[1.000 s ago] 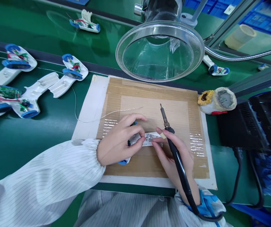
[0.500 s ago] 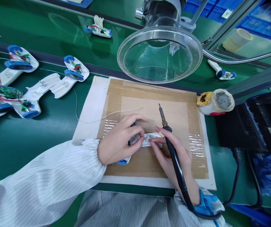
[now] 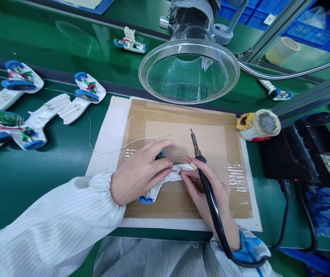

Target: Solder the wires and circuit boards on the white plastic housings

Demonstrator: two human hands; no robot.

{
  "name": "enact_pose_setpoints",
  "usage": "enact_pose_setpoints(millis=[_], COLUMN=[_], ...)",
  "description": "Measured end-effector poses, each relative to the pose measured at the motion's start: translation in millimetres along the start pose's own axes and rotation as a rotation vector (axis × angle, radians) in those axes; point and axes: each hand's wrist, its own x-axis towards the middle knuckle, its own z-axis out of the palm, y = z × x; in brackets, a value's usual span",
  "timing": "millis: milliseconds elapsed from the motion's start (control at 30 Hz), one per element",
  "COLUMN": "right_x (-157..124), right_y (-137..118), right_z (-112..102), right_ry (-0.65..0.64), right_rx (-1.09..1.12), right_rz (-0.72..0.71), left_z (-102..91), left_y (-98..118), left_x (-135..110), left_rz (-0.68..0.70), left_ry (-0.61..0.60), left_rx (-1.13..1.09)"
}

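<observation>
Head view: a white plastic housing (image 3: 165, 177) with a blue end cap (image 3: 145, 199) is held over the near half of a cardboard mat (image 3: 133, 115); whether it touches the mat cannot be told. A small green circuit board (image 3: 159, 156) is seen at its far side, mostly hidden by the fingers. The housing is gripped by the left hand (image 3: 139, 181), its fingers pressed together and curled over the part. The exact pinch point is hidden. A soldering iron (image 3: 209, 200) is pinched in the right hand (image 3: 199, 200), its black handle wrapped by the fingers and its metal tip pointed far, just clear of the housing. The right fingertips (image 3: 184, 173) touch the housing beside the left fingers.

A thin solder wire (image 3: 130, 143) lies across the mat towards the left. Finished white housings (image 3: 87, 88) lie on the green bench (image 3: 52, 142) to the left. A clear fume extractor hood (image 3: 188, 71) hangs far of the mat, and a black soldering station (image 3: 286, 161) stands to the right.
</observation>
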Motion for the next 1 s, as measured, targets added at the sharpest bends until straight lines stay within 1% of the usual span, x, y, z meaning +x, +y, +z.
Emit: enact_pose_setpoints(millis=[67,233,300,367,433,500,533,600,800,1000], right_x=[0,0,-2,-5,-8,-10,-10,-10,-11,-11], right_y=[0,-1,-1,-1,2,6,9,12,14,13], right_z=[0,2,-1,-8,-18,-26,-28,-30,-27,-25], right_ry=[-0.001,-0.008,-0.002,0.077,0.198,0.303,0.322,0.329,0.253,0.257], right_rx=[-0.001,0.005,0.046,0.058,0.067,0.111,0.145,0.187,0.201,0.199], right_rz=[0.002,0.006,0.037,0.098,0.148,0.158,0.150,0.136,0.171,0.210], left_z=[2.2,13.2,14.6,14.1,13.1,12.5,12.5,12.6,12.4,11.6], left_y=[4,17,18,16,15,13,13,13,13,13], left_x=[2,3,3,3,3,3,3,3,2,3], left_rz=[-0.031,-0.178,-0.202,-0.218,-0.226,-0.230,-0.232,-0.237,-0.257,-0.260], left_ry=[0.016,0.119,0.117,0.103,0.094,0.093,0.093,0.090,0.064,0.060], left_rx=[-0.018,-0.109,-0.139,-0.161,-0.174,-0.179,-0.182,-0.186,-0.201,-0.195])
